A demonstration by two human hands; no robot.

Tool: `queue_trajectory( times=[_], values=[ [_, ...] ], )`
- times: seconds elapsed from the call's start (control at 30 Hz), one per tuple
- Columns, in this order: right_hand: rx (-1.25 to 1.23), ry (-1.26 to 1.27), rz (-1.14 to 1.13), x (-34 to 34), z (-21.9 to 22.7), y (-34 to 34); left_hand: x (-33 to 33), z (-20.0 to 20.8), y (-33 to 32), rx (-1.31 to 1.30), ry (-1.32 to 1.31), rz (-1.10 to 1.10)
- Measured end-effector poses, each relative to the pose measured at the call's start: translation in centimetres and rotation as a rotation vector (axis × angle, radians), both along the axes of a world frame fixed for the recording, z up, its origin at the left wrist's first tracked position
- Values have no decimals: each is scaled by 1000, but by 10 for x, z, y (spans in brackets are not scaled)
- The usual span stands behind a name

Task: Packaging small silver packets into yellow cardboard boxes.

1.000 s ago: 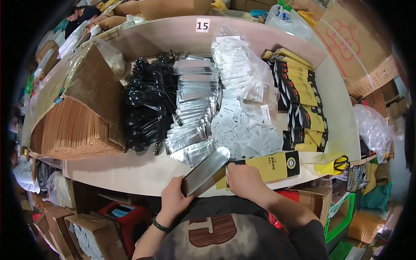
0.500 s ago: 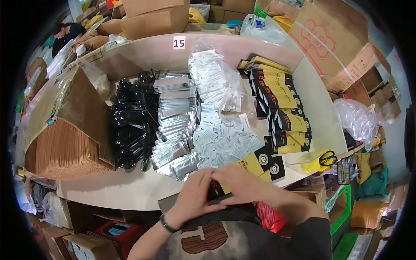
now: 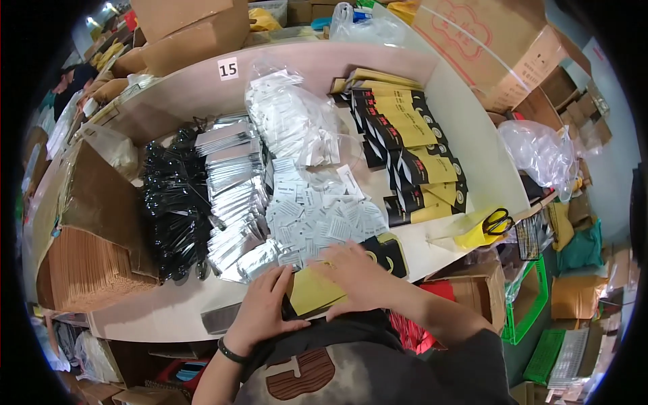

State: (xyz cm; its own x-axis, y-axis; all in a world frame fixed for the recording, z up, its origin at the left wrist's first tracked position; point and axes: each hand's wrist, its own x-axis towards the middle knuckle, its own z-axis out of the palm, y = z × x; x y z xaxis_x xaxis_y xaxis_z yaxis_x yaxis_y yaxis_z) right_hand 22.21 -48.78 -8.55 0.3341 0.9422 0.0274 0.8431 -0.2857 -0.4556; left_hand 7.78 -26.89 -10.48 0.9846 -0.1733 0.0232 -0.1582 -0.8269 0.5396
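A black-and-yellow packet (image 3: 314,291) lies lengthwise near the table's front edge. My left hand (image 3: 262,307) clasps its left end, fingers along the far side and thumb along the near side. Across its right part rests my right hand (image 3: 358,275), fingers spread and thumb apart. More such packets (image 3: 390,256) lie just beyond the right fingers. A dark grey flat strip (image 3: 226,319) shows left of my left hand. Beyond both hands is a heap of small white printed sachets (image 3: 324,219), with rows of silver foil sachets (image 3: 233,202) to its left.
Black plastic-wrapped utensils (image 3: 175,209) lie beside an open carton of brown sheets (image 3: 98,270). A clear bag of white sachets (image 3: 290,115) sits behind. Overlapping packets (image 3: 405,142) fill the right side, near black-handled scissors (image 3: 498,221) in a yellow holder (image 3: 474,234).
The view has shifted right, so the table's contents sit further left. My hands have moved apart, uncovering more of the packet's yellow face; my right fingers have spread.
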Motion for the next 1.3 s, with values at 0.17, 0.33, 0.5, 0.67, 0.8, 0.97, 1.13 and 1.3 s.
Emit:
queue_trajectory(
  times=[0.17,0.33,0.5,0.67,0.8,0.97,1.13,1.3],
  values=[
    [204,-56,-965,34,-48,-97,3,-3,5,-137,193,77],
    [177,240,-1013,14,-63,-77,18,5,-7,-14,174,22],
    [-34,112,-830,45,-40,-84,25,6,-20,22,231,85],
    [239,-26,-808,118,-46,2,31,-2,-35,13,172,31],
    [79,107,-816,157,-82,20,31,-1,-31,75,145,15],
    [271,-87,-663,114,-34,37,14,1,-21,22,102,105],
    [175,-103,49,58,-59,93,3,3,-2,-34,-14,244],
    [11,-310,53,46,-50,99,-47,-2,46,-32,-67,584]
  ],
)
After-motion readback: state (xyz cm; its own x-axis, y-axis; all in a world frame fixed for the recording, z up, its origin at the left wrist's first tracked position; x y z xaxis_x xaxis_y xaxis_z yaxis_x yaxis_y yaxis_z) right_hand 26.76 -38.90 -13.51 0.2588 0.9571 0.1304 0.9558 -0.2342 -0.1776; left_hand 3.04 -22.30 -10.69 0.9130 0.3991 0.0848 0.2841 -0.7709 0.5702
